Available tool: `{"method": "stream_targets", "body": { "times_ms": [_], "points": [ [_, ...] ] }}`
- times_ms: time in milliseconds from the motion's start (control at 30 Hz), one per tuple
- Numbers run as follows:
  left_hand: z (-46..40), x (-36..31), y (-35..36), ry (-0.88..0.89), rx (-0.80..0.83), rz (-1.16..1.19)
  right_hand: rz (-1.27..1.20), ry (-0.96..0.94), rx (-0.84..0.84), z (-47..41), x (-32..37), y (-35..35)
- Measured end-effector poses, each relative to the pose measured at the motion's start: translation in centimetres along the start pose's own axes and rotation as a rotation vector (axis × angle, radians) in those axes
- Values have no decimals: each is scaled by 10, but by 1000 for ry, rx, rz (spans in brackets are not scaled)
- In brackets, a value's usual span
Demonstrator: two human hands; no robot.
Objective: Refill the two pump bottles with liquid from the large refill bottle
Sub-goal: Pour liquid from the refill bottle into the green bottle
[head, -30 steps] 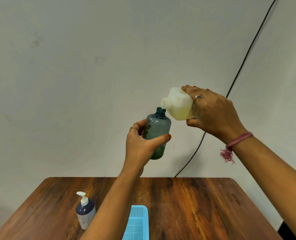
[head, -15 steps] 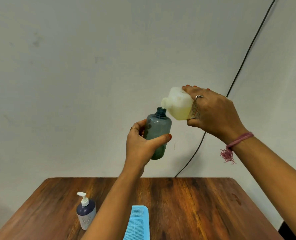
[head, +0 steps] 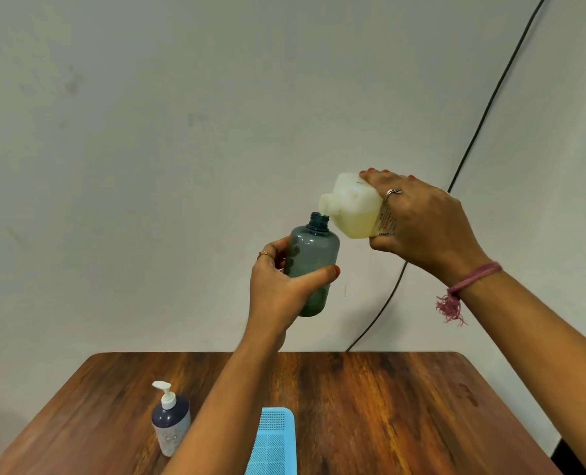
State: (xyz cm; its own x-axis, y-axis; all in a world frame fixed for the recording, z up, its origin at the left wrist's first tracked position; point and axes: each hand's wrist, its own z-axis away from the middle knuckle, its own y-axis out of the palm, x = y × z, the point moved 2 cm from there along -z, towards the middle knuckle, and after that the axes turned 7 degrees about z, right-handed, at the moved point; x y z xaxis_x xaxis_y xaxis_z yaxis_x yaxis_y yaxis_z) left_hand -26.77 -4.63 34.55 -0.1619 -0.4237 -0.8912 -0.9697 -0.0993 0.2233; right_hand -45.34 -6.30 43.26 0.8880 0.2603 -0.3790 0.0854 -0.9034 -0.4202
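My left hand grips a translucent blue-grey bottle with no pump on it, held nearly upright above the table. Its open neck points up. My right hand holds the white refill bottle, tipped to the left with its spout right over the blue-grey bottle's neck. Yellowish liquid shows in the lower part of the refill bottle. A second pump bottle, dark blue on top and white below with a white pump, stands on the table at the lower left.
A wooden table fills the bottom of the view. A light blue perforated tray lies near its front, partly hidden by my left forearm. A black cable runs down the grey wall behind.
The two held bottles have stayed in almost the same place. The refill bottle remains tipped over the blue-grey bottle's neck.
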Motion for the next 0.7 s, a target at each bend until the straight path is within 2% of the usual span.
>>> {"method": "stream_targets", "body": {
  "times_ms": [700],
  "points": [
    [0,1,0,1,-10,-17,2,-16,-12,0,0,-2]
  ]
}}
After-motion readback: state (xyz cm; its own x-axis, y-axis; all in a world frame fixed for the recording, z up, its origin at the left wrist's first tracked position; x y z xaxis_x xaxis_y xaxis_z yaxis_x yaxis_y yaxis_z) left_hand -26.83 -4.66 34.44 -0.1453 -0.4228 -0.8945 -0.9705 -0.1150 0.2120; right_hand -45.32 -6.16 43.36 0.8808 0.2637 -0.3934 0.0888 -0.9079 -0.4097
